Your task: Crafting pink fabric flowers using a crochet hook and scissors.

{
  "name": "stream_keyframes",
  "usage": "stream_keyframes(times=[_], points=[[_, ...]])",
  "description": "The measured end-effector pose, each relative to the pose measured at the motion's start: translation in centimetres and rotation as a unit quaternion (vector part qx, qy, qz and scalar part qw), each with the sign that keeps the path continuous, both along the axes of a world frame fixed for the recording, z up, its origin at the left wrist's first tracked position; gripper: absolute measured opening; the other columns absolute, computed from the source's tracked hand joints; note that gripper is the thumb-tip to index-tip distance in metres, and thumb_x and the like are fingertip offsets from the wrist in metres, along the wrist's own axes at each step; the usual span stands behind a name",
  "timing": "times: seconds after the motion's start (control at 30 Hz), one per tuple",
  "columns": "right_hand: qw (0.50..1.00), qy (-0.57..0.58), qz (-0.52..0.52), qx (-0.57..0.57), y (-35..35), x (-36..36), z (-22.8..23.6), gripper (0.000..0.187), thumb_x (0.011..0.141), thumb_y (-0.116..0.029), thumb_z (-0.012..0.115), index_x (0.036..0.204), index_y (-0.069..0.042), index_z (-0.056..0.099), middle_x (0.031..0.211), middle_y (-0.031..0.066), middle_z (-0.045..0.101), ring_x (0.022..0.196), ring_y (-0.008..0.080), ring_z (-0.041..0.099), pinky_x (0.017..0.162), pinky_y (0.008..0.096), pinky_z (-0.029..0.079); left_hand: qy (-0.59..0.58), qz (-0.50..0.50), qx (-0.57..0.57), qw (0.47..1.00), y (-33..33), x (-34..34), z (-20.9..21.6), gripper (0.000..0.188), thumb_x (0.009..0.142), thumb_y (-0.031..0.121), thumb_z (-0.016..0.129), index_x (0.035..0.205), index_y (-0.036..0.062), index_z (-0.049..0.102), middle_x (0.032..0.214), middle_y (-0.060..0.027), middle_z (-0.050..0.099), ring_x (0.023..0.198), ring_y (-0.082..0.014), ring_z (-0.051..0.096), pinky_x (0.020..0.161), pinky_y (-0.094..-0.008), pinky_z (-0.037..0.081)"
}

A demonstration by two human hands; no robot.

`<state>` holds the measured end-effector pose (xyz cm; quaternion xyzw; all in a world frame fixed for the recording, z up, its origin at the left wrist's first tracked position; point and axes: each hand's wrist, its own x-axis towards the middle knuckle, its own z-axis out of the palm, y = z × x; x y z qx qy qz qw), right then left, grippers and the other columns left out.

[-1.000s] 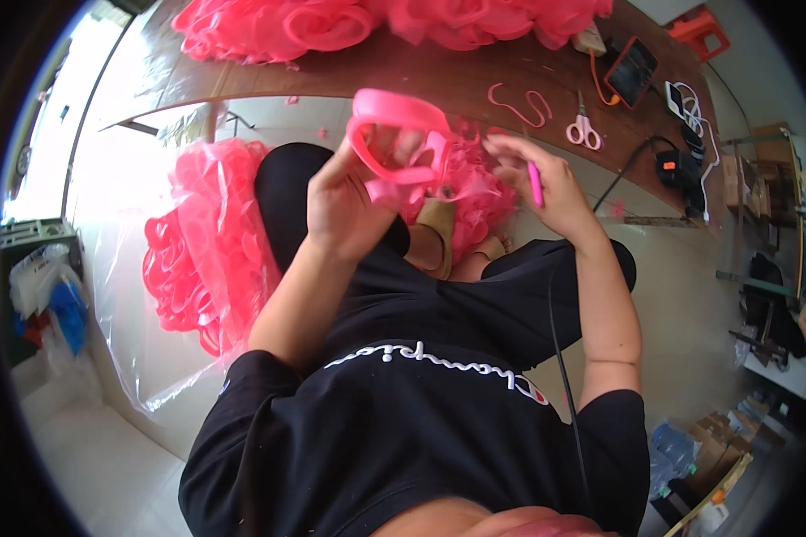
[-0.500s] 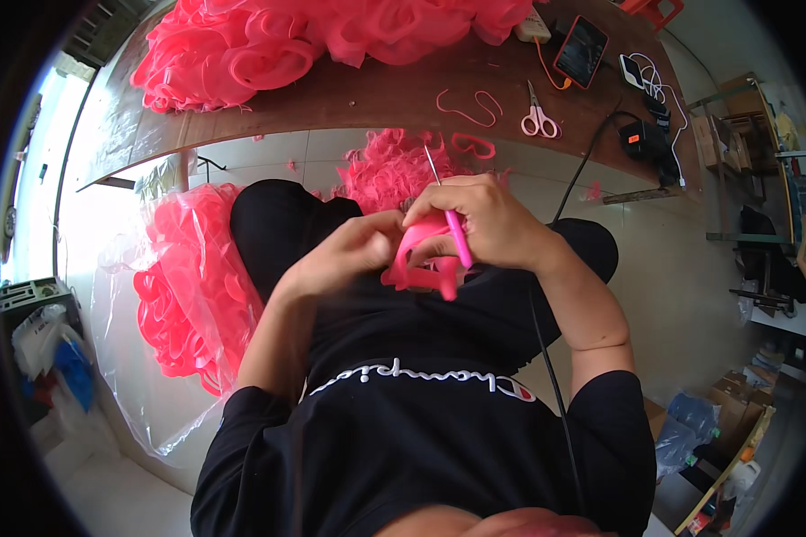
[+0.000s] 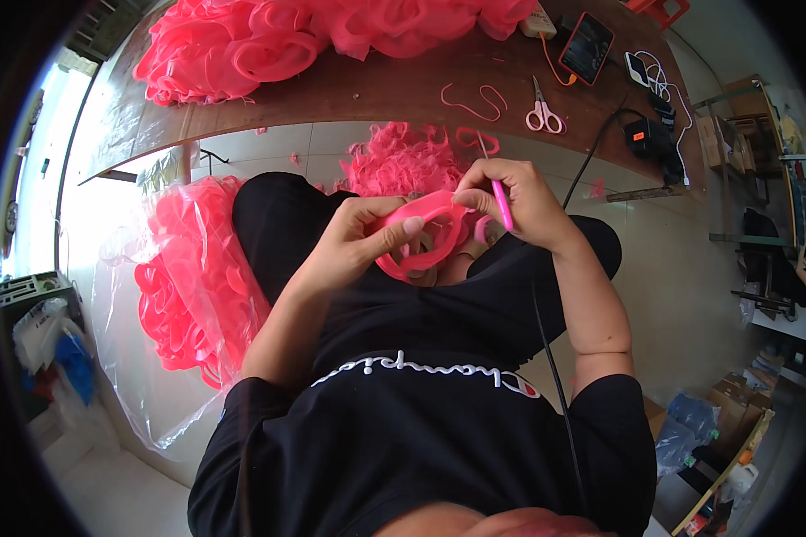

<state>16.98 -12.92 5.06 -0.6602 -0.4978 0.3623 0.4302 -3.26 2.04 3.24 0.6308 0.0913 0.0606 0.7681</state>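
Observation:
Over my lap, my left hand (image 3: 360, 237) pinches the left side of a soft pink rubbery, goggle-shaped frame (image 3: 414, 262) between thumb and fingers. My right hand (image 3: 518, 201) is closed around a slim tool with a bright pink handle (image 3: 502, 206), its thin metal tip pointing up and away from me. The right thumb and forefinger also pinch the frame's upper right edge. A small pink curl (image 3: 482, 229) hangs just below the right fingers. The frame's far side is partly hidden by my fingers.
Ahead, a brown table (image 3: 367, 94) bears a heap of pink frames (image 3: 242, 54), scissors (image 3: 543, 115), a pink strip (image 3: 475, 106), a phone (image 3: 587, 49) and cables. Pink scraps (image 3: 398, 161) lie below. A clear bag of pink pieces (image 3: 192, 277) stands left; a black cable (image 3: 553, 367) crosses at right.
My hands have moved apart, the right going right with the tool. The pink frame is turned and shows as a wider loop stretched between them.

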Motion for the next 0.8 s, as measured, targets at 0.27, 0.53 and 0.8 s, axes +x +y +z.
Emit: stream_keyframes(times=[0.27,0.53,0.8], points=[[0.994,-0.061,-0.092,0.015,-1.6,2.5,-1.1,0.014,0.091,-0.014,0.069,0.087,-0.001,0.063,0.072,-0.0024,0.057,0.065,0.0038,0.05,0.059,0.0202,0.041,-0.213,0.192,-0.3,0.91,2.9,-0.9,-1.3,0.034,0.101,0.032,0.045,0.094,0.001,0.058,0.13,-0.0246,0.056,0.123,-0.0352,0.053,0.11,-0.0491,0.036],[0.967,-0.225,-0.116,-0.034,-2.7,4.7,-1.5,0.013,0.087,-0.009,0.068,0.084,0.002,0.061,0.067,0.0054,0.057,0.06,0.0091,0.049,0.057,0.0267,0.041,-0.321,0.326,-0.401,0.794,6.3,-2.4,-1.6,0.028,0.099,0.028,0.053,0.121,0.0111,0.058,0.139,-0.0169,0.048,0.131,-0.0348,0.043,0.107,-0.0562,0.036],[0.914,-0.39,-0.104,-0.033,-1.6,6.5,-3.3,0.027,0.088,-0.014,0.069,0.11,-0.001,0.065,0.094,0.0149,0.068,0.084,0.0224,0.067,0.073,0.0332,0.052,-0.343,0.229,-0.58,0.702,6.8,-3.0,-1.4,0.038,0.097,0.022,0.054,0.13,0.0048,0.051,0.15,-0.0247,0.033,0.143,-0.0412,0.025,0.118,-0.0557,0.02]])
